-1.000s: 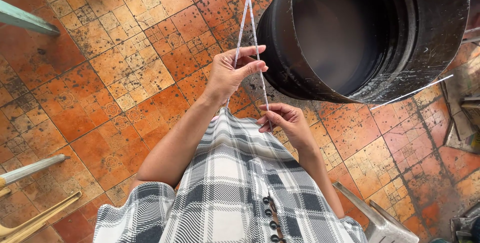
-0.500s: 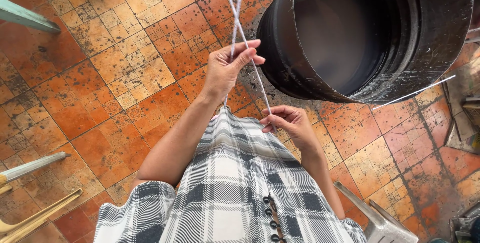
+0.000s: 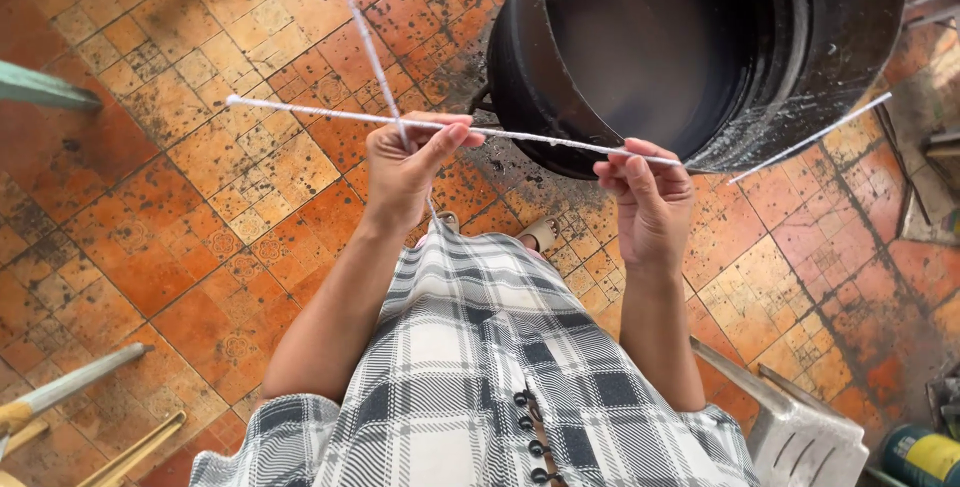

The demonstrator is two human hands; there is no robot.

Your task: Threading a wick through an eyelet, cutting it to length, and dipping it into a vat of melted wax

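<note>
Both hands pinch one thin white stick (image 3: 540,135). Left hand (image 3: 405,167) has its grip pressed together on the stick with thumb and fingers; a white string (image 3: 365,37) runs up and away from that same pinch. Right hand (image 3: 650,197) pinches the stick's other end with its fingertips. The stick is long, straight and bumpy. It lies almost flat, pointing left to right, and its left end pokes out well past the left hand. Just behind it stands a big round black drum (image 3: 700,47), smooth and shiny inside. Below is a spotty orange tiled floor (image 3: 200,197).
</note>
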